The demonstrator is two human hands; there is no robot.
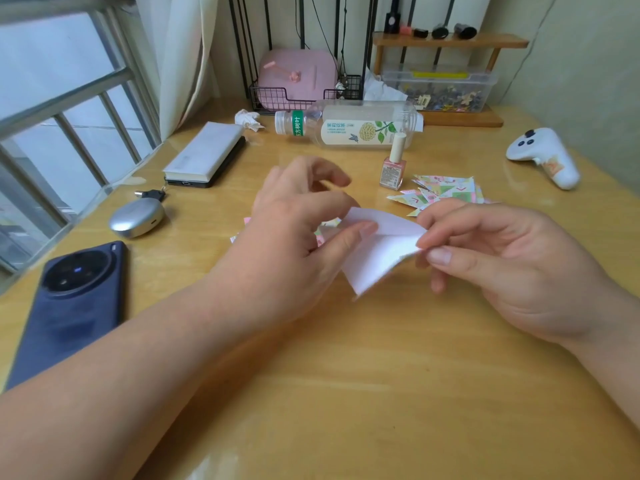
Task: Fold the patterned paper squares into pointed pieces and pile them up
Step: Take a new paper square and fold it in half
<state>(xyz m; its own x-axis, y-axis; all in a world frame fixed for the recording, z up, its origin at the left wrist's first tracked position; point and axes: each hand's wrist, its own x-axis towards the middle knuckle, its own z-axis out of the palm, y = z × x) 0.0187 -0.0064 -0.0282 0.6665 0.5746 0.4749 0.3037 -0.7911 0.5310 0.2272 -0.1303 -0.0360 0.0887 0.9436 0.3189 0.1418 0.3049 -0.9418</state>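
Currently paper square (377,252) held between hands, white side up: left hand (298,216) pinches left edge, right hand (491,258) pinches right corner; finished pile (446,194) beyond right hand.

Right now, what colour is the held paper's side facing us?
Plain white on the folded paper sheet, best seen in the head view.

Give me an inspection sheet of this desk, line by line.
Surface: glossy wooden table.
Job's things: paper square, white side up, partly folded; pile of folded pieces beyond the right hand; patterned sheets mostly hidden under the left hand.
Clutter: phone, earbud case, notebook, bottle on its side, nail polish upright, controller.
Hands: left hand and right hand pinch opposite edges of the paper square.
Cables: black cables hang by the back wall.
Surroundings: barred window and curtain at left, shelf at back.
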